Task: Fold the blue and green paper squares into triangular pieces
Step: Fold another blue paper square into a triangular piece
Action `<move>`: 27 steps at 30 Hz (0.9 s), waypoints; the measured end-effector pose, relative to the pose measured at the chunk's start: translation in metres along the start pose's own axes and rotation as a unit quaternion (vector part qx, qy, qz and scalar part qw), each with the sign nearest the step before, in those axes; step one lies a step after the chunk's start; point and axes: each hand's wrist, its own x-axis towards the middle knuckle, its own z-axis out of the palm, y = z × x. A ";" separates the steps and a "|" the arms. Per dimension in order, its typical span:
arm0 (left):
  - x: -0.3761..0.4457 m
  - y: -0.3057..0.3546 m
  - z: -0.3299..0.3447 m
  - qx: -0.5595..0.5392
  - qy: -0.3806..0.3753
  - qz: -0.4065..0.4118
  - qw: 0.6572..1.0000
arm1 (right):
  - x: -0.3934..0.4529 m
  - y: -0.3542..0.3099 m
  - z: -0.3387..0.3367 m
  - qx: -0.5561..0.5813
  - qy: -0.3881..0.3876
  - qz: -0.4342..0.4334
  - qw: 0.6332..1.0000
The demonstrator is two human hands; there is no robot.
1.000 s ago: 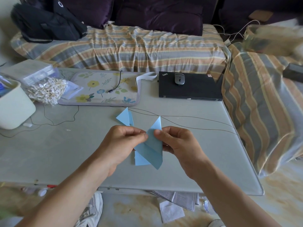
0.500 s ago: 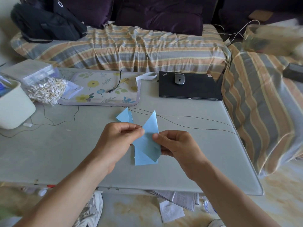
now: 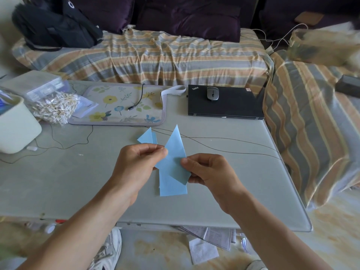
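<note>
Since a second ago the held blue piece (image 3: 173,156) has tilted, its tip now pointing far. Our left hand (image 3: 136,164) pinches its left edge; our right hand (image 3: 206,172) pinches the right. We judge folding midway: one folded triangle (image 3: 146,138) lies beyond, blue sheets (image 3: 171,188) wait beneath, no green visible. A cable (image 3: 224,142) crosses the table (image 3: 68,182) nearby.

blue paper (image 3: 173,160) tilted upright, point raised
</note>
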 end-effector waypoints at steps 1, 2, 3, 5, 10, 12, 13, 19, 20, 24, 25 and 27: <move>0.000 0.000 0.000 -0.004 0.007 -0.002 1.000 | 0.000 0.000 0.000 0.004 -0.002 0.000 1.000; 0.000 0.001 0.000 -0.008 0.011 -0.004 1.000 | 0.000 0.000 0.000 0.004 -0.003 -0.001 1.000; 0.001 0.001 0.000 -0.008 0.013 -0.006 1.000 | 0.000 0.001 0.000 -0.002 -0.004 -0.003 1.000; 0.002 0.002 0.000 -0.001 0.004 -0.014 1.000 | 0.000 0.000 0.000 -0.019 -0.007 -0.006 1.000; 0.001 0.005 0.000 0.004 -0.037 -0.008 0.999 | 0.001 0.001 -0.003 -0.047 -0.036 -0.007 0.998; 0.000 0.007 0.000 -0.021 -0.032 0.009 0.999 | 0.000 0.002 -0.002 -0.065 -0.054 -0.011 0.996; 0.001 0.007 -0.001 -0.032 -0.027 0.015 0.999 | 0.000 0.002 -0.001 -0.074 -0.060 -0.012 0.995; 0.000 0.005 0.001 -0.074 -0.017 0.004 0.997 | 0.000 0.003 -0.001 -0.085 -0.060 -0.015 0.994; -0.002 0.004 0.003 -0.083 -0.020 0.001 0.996 | 0.000 0.002 0.000 -0.074 -0.055 -0.020 0.996; -0.014 -0.004 0.018 -0.101 -0.040 -0.015 0.994 | -0.001 -0.003 0.004 -0.039 -0.025 -0.055 0.997; -0.016 -0.005 0.021 -0.099 -0.044 -0.015 0.994 | -0.001 -0.004 0.005 -0.041 -0.019 -0.062 0.997; -0.015 -0.005 0.022 -0.101 -0.042 -0.015 0.994 | -0.001 -0.005 0.006 -0.049 -0.017 -0.066 0.996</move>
